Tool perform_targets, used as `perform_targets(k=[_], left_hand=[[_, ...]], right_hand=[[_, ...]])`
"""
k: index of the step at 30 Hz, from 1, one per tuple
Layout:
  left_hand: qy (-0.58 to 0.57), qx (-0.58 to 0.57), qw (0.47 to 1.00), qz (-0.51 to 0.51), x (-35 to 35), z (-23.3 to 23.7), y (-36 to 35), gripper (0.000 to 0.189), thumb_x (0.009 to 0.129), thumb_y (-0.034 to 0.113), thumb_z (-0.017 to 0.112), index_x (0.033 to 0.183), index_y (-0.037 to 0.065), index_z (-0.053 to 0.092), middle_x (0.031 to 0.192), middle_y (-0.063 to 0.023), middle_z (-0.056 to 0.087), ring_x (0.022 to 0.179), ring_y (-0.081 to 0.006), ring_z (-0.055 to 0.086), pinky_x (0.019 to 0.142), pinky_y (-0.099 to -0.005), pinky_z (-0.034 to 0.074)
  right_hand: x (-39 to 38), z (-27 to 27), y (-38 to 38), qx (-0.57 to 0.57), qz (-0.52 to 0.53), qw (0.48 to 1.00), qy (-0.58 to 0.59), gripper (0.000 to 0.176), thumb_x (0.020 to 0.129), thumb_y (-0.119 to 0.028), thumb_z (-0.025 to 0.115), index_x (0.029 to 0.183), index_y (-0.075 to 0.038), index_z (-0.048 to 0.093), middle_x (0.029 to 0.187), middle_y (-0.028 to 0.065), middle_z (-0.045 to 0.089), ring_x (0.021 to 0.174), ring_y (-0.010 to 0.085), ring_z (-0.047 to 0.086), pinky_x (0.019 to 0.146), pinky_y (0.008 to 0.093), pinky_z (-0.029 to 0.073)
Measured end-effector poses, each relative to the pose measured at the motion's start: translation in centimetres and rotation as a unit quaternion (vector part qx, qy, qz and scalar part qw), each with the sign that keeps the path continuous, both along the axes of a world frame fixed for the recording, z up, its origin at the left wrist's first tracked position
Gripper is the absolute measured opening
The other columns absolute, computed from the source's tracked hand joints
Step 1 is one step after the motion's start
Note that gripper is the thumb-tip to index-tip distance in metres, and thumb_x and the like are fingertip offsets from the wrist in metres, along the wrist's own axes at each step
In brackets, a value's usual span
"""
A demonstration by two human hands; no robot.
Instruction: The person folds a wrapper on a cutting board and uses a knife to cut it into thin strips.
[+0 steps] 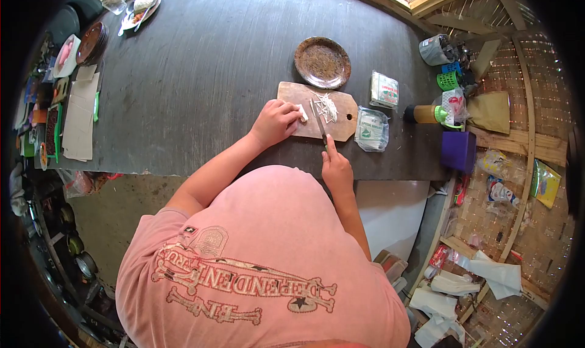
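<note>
A wooden cutting board (341, 126) lies on the dark table in front of me. My left hand (277, 123) rests at its left edge, fingers curled around a pale white piece of food (302, 112) whose kind I cannot tell. My right hand (337, 167) grips a knife (319, 121) by its handle. The blade points away from me over the board, between the held piece and a loose heap of thin white strips (326, 107). Just beyond the board sits a round brown speckled plate (322, 62).
Two plastic-wrapped packets (384, 89) (372, 130) lie right of the board. A bottle with a green lid (423, 113) and a purple box (458, 151) stand at the right edge. Far left are a plate of food (140, 12), stacked brown plates (91, 42) and cardboard (81, 116).
</note>
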State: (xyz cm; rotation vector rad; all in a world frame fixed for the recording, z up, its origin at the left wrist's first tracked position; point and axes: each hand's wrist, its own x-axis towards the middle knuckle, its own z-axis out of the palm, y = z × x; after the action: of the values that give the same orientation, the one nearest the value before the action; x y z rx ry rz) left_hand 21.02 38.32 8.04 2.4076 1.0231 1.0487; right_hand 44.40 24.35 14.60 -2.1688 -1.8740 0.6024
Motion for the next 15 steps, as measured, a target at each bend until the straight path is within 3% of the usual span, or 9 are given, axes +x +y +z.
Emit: perform_targets(k=[4, 15], left_hand=[[-0.010, 0.006, 1.000, 0.002, 0.0, 0.3, 0.1, 0.026, 0.087, 0.014, 0.084, 0.113, 0.012, 0.080, 0.119, -0.0041, 0.077, 0.111, -0.0269, 0.071, 0.103, -0.0460, 0.054], [-0.021, 0.010, 1.000, 0.007, 0.1, 0.0, 0.1, 0.024, 0.088, 0.013, 0.084, 0.112, 0.011, 0.081, 0.116, -0.0037, 0.079, 0.109, -0.0261, 0.072, 0.102, -0.0451, 0.055]], right_hand=[[-0.2, 0.9, -0.8, 0.018, 0.014, 0.997, 0.074, 0.058, 0.109, -0.018, 0.068, 0.166, -0.019, 0.056, 0.093, 0.0273, 0.073, 0.085, 0.0493, 0.072, 0.075, 0.0570, 0.054], [0.0, 0.7, -0.6, -0.018, 0.028, 0.998, 0.046, 0.059, 0.109, -0.021, 0.067, 0.166, -0.024, 0.055, 0.094, 0.0243, 0.074, 0.086, 0.0484, 0.072, 0.077, 0.0586, 0.056]])
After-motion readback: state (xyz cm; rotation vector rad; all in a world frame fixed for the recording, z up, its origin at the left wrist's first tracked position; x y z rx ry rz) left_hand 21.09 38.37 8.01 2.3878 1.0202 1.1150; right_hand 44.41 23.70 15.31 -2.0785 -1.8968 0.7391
